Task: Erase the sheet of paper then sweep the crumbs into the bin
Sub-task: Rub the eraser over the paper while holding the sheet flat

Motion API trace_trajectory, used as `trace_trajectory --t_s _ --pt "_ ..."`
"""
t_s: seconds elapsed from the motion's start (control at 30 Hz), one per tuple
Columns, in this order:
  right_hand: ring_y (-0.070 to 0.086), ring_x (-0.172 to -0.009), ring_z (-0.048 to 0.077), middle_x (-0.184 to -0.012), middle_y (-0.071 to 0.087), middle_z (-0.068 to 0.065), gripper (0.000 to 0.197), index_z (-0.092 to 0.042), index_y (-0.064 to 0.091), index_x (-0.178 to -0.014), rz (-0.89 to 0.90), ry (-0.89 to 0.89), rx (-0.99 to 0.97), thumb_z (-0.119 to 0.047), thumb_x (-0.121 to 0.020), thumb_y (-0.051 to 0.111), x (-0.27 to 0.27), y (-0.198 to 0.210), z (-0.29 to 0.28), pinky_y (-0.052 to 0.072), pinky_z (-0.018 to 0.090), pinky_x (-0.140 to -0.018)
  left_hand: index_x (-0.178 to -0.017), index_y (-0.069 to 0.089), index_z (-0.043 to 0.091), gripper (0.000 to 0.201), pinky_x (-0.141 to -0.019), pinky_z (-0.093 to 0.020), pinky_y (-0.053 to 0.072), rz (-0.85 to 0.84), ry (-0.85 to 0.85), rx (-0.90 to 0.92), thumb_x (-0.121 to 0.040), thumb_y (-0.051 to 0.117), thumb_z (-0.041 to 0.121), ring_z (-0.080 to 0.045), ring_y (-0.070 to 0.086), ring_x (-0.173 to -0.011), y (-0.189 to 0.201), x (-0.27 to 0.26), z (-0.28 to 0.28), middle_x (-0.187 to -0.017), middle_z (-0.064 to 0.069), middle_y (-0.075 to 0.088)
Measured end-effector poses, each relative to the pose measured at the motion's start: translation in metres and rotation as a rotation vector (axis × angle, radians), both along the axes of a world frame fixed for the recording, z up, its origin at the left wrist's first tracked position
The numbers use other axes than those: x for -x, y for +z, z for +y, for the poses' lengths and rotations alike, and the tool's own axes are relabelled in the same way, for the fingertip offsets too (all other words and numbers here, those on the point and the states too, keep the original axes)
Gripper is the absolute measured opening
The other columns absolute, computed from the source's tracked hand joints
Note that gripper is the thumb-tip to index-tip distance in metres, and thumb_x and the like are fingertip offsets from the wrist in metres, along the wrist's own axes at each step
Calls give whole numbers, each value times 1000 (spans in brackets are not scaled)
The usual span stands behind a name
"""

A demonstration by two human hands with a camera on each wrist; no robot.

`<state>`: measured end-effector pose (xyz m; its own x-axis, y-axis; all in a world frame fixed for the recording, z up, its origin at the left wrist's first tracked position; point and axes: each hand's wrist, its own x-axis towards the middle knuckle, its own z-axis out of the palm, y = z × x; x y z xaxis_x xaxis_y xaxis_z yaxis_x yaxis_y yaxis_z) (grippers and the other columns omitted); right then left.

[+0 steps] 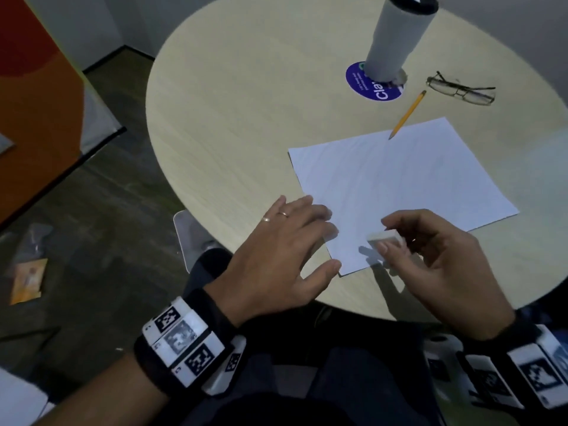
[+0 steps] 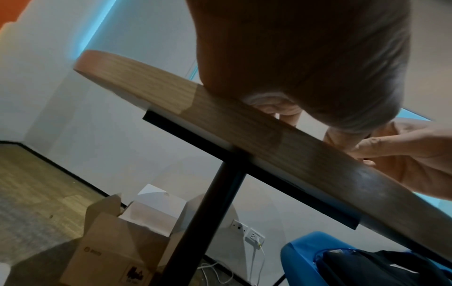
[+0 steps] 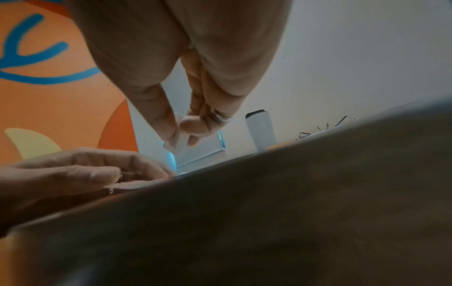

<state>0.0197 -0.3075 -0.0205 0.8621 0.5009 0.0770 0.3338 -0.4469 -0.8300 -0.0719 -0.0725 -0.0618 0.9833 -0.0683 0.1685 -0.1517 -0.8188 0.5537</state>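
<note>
- Sheet of paper (image 1: 396,186) lies flat, centre-right of the head view, on the round table (image 1: 246,133). Near corner sits between the two hands, likely so one can pin while the other rubs.
- Left hand (image 1: 285,241), lower centre: palm down, fingers straight and spread, fingertips on the paper's left edge near the corner. Holds nothing, looks like it's bracing the sheet against sliding.
- Right hand (image 1: 436,262), lower right: thumb and curled fingers pinch a white eraser (image 1: 385,238). Wrist raised, fingers pointing down at the paper. Eraser looks just above the near corner, with a shadow under it; contact can't be confirmed.
- Right wrist view agrees: eraser (image 3: 177,133) clamped between thumb and fingertips, left hand (image 3: 80,170) low on the table edge.
- Left wrist view: mostly palm and the table's underside, no extra grip info.
- No pencil marks or crumbs readable on the paper. Too blurred.
- Pencil (image 1: 407,115) has its tip on the far paper edge. Glasses (image 1: 461,89) and tumbler (image 1: 396,35) upper right, well away from the work.
- No bin identifiable. Cardboard box (image 2: 117,247) under the table in the left wrist view, role unknown.
- Judgement: erasing stage, sweep not started.
</note>
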Motion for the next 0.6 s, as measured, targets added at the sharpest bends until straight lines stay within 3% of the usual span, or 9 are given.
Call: trace_trajectory --t_s 0.17,0.27,0.37,0.6 --pt "65 -74 17 -83 68 -8 16 -23 77 -108 -135 112 97 -25 -92 79 7 -6 7 50 25 -73 -133 63 28 64 -121 -47 28 -15 49 -38 -88 63 74 -13 42 -138 0 -8 -6 -136 13 52" --pt "62 -76 14 -85 65 -8 22 -20 77 -120 -230 175 168 -22 -98 79 8 -19 11 50 27 -73 -140 57 34 71 -129 -42 15 30 67 -12 -85 61 79 -11 24 -156 -1 -10 -6 -156 15 43" --pt "63 -75 12 -84 66 -8 32 -16 76 -127 -243 167 139 -26 -97 74 11 -21 15 50 26 -73 -151 48 35 81 -130 -38 5 85 65 -4 -85 57 82 -7 6 -160 0 -11 -7 -167 17 31" --pt "66 -68 14 -75 70 -7 14 -19 80 -96 -198 42 179 -11 -86 85 7 -11 8 50 23 -68 -155 41 35 86 -130 -39 1 137 52 -38 -84 60 80 -10 3 -161 1 -13 -6 -169 16 25"
